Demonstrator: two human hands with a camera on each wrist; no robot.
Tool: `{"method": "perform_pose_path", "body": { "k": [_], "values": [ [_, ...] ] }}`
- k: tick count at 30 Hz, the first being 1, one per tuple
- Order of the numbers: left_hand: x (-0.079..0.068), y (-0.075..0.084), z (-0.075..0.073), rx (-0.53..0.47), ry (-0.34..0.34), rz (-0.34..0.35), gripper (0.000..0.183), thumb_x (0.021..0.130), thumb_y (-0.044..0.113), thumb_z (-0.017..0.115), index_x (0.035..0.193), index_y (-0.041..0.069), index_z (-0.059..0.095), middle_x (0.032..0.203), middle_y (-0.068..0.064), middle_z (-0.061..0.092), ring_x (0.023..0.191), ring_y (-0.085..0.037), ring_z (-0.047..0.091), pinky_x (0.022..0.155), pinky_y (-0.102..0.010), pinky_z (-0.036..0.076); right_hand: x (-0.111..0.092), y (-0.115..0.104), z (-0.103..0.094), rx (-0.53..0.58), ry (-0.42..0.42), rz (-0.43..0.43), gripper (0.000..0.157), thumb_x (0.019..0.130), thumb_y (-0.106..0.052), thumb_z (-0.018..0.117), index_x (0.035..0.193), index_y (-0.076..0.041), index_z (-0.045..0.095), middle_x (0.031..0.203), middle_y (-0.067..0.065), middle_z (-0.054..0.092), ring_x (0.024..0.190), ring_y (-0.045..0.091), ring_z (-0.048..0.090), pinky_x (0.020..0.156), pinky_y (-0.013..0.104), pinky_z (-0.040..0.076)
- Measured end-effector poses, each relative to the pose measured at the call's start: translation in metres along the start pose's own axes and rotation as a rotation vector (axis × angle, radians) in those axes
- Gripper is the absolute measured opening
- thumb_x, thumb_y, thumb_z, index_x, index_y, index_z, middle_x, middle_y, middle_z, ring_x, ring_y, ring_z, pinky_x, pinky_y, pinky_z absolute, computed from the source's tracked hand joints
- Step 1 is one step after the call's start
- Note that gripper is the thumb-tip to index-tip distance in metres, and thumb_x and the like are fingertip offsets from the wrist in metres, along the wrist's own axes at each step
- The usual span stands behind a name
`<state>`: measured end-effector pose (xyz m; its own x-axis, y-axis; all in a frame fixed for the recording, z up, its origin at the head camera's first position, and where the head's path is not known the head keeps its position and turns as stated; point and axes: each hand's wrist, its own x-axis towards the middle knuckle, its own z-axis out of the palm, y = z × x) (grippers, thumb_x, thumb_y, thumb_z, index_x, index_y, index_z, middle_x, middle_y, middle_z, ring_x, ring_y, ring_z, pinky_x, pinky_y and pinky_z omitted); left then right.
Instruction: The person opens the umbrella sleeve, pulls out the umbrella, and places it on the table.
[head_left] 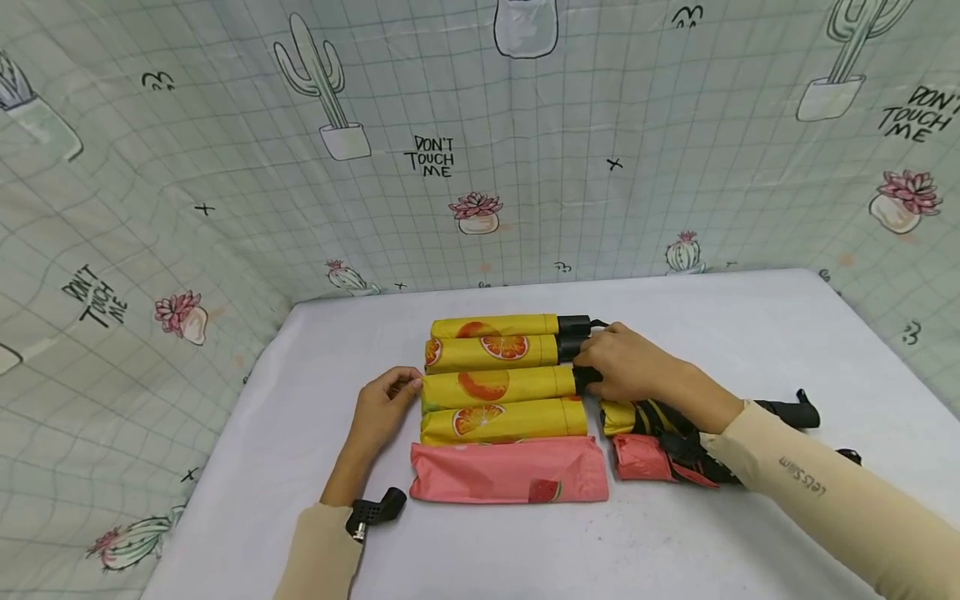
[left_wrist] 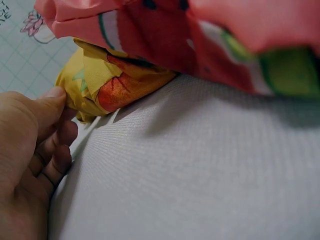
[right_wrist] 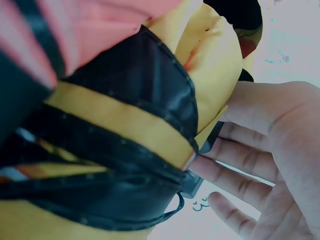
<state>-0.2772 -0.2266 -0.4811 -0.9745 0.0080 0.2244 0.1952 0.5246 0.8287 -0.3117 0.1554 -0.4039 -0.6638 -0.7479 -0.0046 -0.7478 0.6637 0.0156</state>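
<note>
Several yellow, orange-printed folding umbrellas (head_left: 491, 348) lie in sleeves, side by side across the table. At the left end of the third from the back, a yellow umbrella (head_left: 487, 386), my left hand (head_left: 382, 407) pinches the sleeve's tip between thumb and fingers. My right hand (head_left: 626, 360) holds that umbrella's black handle end (head_left: 587, 377), partly hiding it. Closer to me lie a yellow sleeve (head_left: 517, 420) and a pink watermelon-print sleeve (head_left: 502, 471), neither showing a handle. Under my right forearm are a yellow-and-black folded umbrella (head_left: 618, 418) and a pink-and-black one (head_left: 643, 458).
White cloth covers the table (head_left: 480, 554). A curtain (head_left: 525, 142) printed with cacti hangs behind it and along the left side. The two umbrellas at the right lie beneath my right sleeve (head_left: 825, 492), with their handles pointing right.
</note>
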Motion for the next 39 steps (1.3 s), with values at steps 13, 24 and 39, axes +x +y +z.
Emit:
{"method": "perform_pose_path", "body": {
  "k": [13, 24, 39],
  "values": [
    [-0.001, 0.002, 0.0, 0.005, 0.009, 0.006, 0.012, 0.098, 0.019, 0.067, 0.101, 0.009, 0.071, 0.088, -0.004, 0.069, 0.079, -0.016, 0.058, 0.07, -0.025, 0.045, -0.006, 0.006, -0.003, 0.047, 0.059, -0.013, 0.032, 0.084, -0.021, 0.079, 0.112, -0.007, 0.075, 0.111, 0.009, 0.071, 0.108, 0.028, 0.063, 0.095, 0.056, 0.042],
    [-0.001, 0.001, 0.0, 0.02, 0.012, -0.008, 0.013, 0.098, 0.022, 0.067, 0.103, 0.01, 0.071, 0.09, -0.003, 0.069, 0.08, -0.016, 0.058, 0.072, -0.027, 0.046, -0.018, 0.013, -0.009, 0.023, 0.084, -0.015, 0.028, 0.082, -0.019, 0.08, 0.107, -0.008, 0.076, 0.104, 0.007, 0.072, 0.103, 0.028, 0.064, 0.095, 0.056, 0.043],
    [-0.002, 0.0, 0.003, 0.027, 0.003, -0.021, 0.015, 0.099, 0.023, 0.066, 0.104, 0.01, 0.071, 0.09, -0.005, 0.068, 0.082, -0.017, 0.059, 0.072, -0.026, 0.046, -0.038, 0.028, -0.008, 0.049, 0.12, 0.02, 0.029, 0.078, -0.017, 0.082, 0.105, -0.008, 0.077, 0.099, 0.003, 0.074, 0.097, 0.027, 0.065, 0.094, 0.056, 0.043]
  ]
}}
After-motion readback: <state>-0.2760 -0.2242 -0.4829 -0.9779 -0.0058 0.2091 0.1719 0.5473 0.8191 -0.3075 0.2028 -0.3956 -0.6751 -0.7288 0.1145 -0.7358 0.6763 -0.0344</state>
